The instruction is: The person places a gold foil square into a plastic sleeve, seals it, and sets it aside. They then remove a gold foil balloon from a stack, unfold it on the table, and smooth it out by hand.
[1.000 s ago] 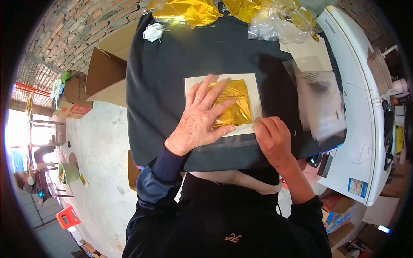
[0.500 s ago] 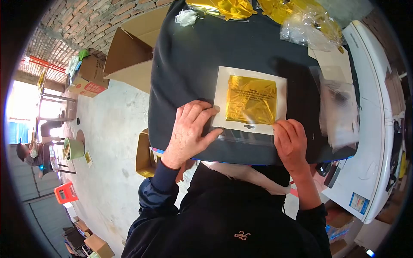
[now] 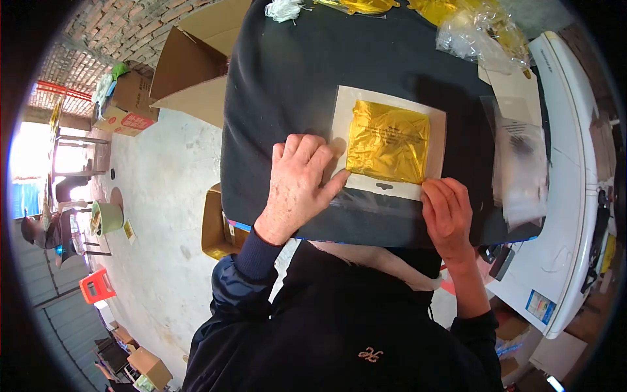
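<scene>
A folded gold foil piece with small dark print [image 3: 390, 140] lies on a white card [image 3: 434, 140] inside a clear sleeve, on the black-covered table [image 3: 287, 78]. The card's hanging hole faces me. My left hand [image 3: 297, 186] rests at the card's left lower edge, fingers apart, thumb on the sleeve near the foil's lower left corner. At the lower right corner my right hand [image 3: 447, 212] pinches the edge of the card and sleeve between thumb and fingers.
Clear sleeves [image 3: 520, 170] are stacked at the table's right, below pale cards [image 3: 516, 95]. Gold foil and crumpled plastic [image 3: 480, 39] lie at the far right, white string [image 3: 283, 9] at the far left. An open carton [image 3: 189, 72] stands left. Another person [image 3: 46, 228] sits far left.
The card with the foil has tilted slightly and sits a little further right in view. My left thumb has moved up toward the foil's lower corner. The whole view has shifted slightly.
</scene>
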{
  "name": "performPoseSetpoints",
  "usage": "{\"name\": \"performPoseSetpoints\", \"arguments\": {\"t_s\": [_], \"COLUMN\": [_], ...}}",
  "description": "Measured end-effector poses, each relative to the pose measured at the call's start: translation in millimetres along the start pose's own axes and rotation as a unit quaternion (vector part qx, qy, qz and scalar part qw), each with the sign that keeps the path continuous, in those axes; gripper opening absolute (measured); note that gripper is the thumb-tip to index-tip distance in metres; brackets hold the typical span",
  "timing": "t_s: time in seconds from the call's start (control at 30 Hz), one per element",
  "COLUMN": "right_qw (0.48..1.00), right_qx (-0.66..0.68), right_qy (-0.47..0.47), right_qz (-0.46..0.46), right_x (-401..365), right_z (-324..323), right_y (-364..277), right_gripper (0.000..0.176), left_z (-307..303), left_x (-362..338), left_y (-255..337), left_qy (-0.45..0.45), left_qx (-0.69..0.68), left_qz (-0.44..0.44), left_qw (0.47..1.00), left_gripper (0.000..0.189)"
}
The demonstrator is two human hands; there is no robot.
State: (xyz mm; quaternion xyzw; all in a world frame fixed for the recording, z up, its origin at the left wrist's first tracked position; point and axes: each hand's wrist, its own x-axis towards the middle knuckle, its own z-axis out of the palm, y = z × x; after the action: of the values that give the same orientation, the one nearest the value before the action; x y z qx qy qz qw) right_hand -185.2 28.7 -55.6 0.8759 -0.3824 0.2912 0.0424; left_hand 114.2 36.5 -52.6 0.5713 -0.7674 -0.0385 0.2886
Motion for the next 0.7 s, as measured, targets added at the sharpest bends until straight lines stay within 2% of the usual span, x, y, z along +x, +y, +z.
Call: {"name": "performPoseSetpoints", "arguments": {"t_s": [0.2, 0.47, 0.57, 0.7], "right_qw": [0.999, 1.000, 1.000, 1.000], "right_qx": [0.004, 0.002, -0.006, -0.020], "right_qy": [-0.034, -0.010, -0.003, 0.010], "right_qz": [0.003, 0.010, 0.002, -0.013], "right_x": [3, 2, 1, -1], "right_z": [-6, -3, -5, -6], "right_y": [-2, -1, -2, -2], "right_gripper": [0.029, 0.031, 0.032, 0.032], "left_z": [0, 1, 0, -5], "left_x": [2, -6, -6, -3], "left_y": [0, 2, 6, 16], "left_qy": [-0.001, -0.012, 0.044, 0.018], "left_qx": [-0.002, 0.010, -0.007, -0.013], "left_qz": [-0.002, 0.001, 0.039, 0.112], "left_qw": [1.000, 1.000, 0.998, 0.993], "left_gripper": [0.032, 0.036, 0.039, 0.039]}}
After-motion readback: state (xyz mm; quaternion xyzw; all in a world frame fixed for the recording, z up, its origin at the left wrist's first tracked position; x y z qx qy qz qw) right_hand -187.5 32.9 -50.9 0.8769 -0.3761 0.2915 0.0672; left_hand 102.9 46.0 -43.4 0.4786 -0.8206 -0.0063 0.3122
